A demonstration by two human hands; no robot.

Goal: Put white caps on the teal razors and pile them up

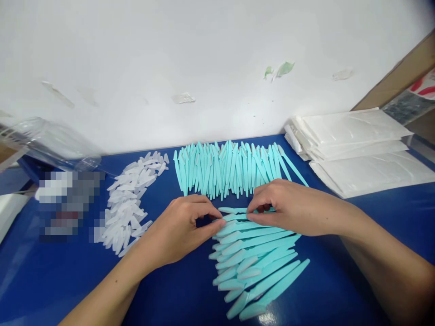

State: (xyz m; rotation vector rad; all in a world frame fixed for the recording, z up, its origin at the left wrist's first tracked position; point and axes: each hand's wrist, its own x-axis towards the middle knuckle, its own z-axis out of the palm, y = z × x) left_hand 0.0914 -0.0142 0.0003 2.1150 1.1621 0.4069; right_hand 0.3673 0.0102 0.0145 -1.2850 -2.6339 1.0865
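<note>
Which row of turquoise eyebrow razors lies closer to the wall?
The far row, its handles mostly pointing toward the person. The near row, at the fingertips of the left hand and right hand, has handles pointing right instead.

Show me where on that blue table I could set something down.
Bare blue table shows between the left forearm and the near turquoise sticks, between those sticks and the right forearm, and left of the left forearm, below the white pieces. It's crowded where the far turquoise sticks lie and where the left hand and right hand work.
</note>
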